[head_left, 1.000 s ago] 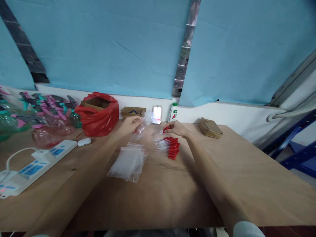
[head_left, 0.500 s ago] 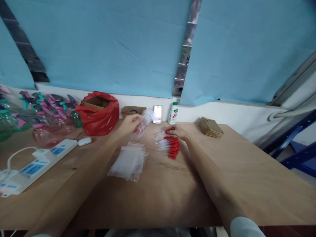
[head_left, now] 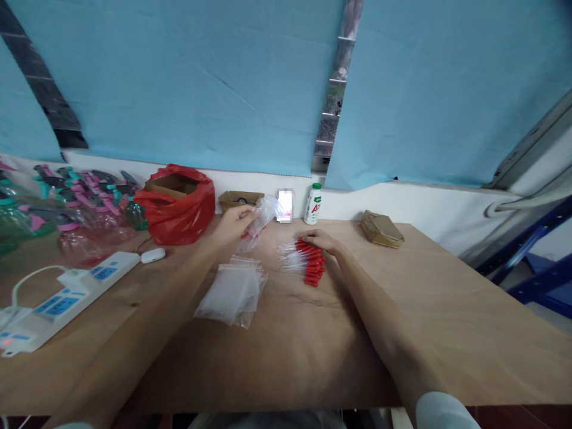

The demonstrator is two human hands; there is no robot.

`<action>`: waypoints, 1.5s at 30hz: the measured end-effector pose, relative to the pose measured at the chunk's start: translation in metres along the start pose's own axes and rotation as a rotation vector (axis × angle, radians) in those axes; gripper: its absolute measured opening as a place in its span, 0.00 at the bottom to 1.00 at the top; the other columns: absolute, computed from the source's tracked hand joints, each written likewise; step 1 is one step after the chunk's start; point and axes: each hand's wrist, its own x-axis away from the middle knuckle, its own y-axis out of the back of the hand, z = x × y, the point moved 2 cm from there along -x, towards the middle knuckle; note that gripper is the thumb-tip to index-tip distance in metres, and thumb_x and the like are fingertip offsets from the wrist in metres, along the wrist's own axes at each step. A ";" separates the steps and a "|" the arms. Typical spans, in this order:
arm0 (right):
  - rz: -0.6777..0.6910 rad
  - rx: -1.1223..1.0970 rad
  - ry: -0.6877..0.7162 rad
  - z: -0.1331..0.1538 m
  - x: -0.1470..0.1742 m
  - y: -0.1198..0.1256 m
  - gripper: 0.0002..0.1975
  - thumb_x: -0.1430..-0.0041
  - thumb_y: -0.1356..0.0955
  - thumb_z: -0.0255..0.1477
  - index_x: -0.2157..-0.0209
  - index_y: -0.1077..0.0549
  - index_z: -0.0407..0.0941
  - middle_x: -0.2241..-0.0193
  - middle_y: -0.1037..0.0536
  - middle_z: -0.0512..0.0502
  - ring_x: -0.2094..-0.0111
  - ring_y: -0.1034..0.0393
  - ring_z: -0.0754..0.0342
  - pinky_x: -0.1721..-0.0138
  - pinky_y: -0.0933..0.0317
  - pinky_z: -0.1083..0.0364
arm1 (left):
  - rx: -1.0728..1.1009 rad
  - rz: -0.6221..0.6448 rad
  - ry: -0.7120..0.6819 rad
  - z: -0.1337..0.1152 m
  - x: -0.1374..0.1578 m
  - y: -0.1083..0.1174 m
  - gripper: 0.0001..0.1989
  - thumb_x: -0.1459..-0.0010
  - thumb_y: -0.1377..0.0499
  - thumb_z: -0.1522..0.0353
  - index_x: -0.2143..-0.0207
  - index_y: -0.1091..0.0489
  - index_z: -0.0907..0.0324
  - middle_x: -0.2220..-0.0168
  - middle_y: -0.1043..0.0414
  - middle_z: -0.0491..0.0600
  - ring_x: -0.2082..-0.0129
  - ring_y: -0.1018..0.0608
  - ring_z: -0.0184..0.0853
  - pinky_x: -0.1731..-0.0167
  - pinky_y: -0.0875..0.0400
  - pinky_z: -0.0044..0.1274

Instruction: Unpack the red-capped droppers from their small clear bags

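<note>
My left hand [head_left: 238, 218] pinches a clear plastic bag [head_left: 263, 215] raised above the table, with some red pieces showing through its lower part. To the right lies a row of thin, pale sticks with red handles [head_left: 314, 262], handles pointing right. My right hand [head_left: 320, 239] is at the far end of that row, fingers closed on the red handle of a stick there; its fingertips are partly hidden. Between my forearms a stack of flat clear zip bags [head_left: 232, 291] rests on the table.
A phone [head_left: 285, 205] and a white bottle with a green cap [head_left: 313, 205] stand by the wall. A red bag [head_left: 183, 217] around a box, a small cardboard box [head_left: 226, 199], spray bottles [head_left: 80, 238], a power strip [head_left: 62, 304], a white case [head_left: 152, 255] and a brown packet [head_left: 382, 229] surround the area.
My right hand has come down slightly toward me, bringing the red-handled stick against the far end of the row. My left hand keeps holding the bag in nearly the same place.
</note>
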 end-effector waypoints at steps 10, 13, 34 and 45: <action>-0.020 0.084 -0.019 0.006 0.005 0.002 0.15 0.41 0.24 0.37 0.65 0.19 0.37 0.78 0.24 0.50 0.77 0.37 0.60 0.73 0.41 0.59 | 0.005 0.001 0.011 -0.001 -0.002 0.001 0.23 0.41 0.35 0.48 0.62 0.24 0.60 0.70 0.24 0.49 0.78 0.27 0.31 0.79 0.36 0.22; -0.026 0.105 -0.011 0.008 0.005 0.000 0.14 0.40 0.24 0.37 0.65 0.20 0.38 0.78 0.25 0.51 0.78 0.39 0.61 0.75 0.44 0.60 | 0.002 -0.002 0.017 0.004 -0.004 0.002 0.24 0.43 0.35 0.48 0.60 0.24 0.60 0.69 0.23 0.49 0.77 0.27 0.30 0.80 0.37 0.21; -0.068 0.141 -0.021 0.013 0.003 -0.002 0.08 0.36 0.27 0.30 0.61 0.20 0.39 0.76 0.22 0.49 0.77 0.36 0.60 0.73 0.41 0.59 | 0.013 0.017 0.013 0.009 -0.003 -0.001 0.28 0.49 0.29 0.49 0.57 0.27 0.60 0.65 0.20 0.49 0.72 0.24 0.31 0.75 0.33 0.20; -0.069 0.172 -0.018 0.013 0.001 -0.003 0.08 0.35 0.30 0.24 0.55 0.18 0.40 0.64 0.16 0.43 0.71 0.29 0.57 0.68 0.34 0.59 | 0.016 0.018 0.018 0.013 -0.005 -0.001 0.27 0.48 0.29 0.51 0.54 0.27 0.60 0.62 0.19 0.51 0.70 0.22 0.33 0.72 0.31 0.22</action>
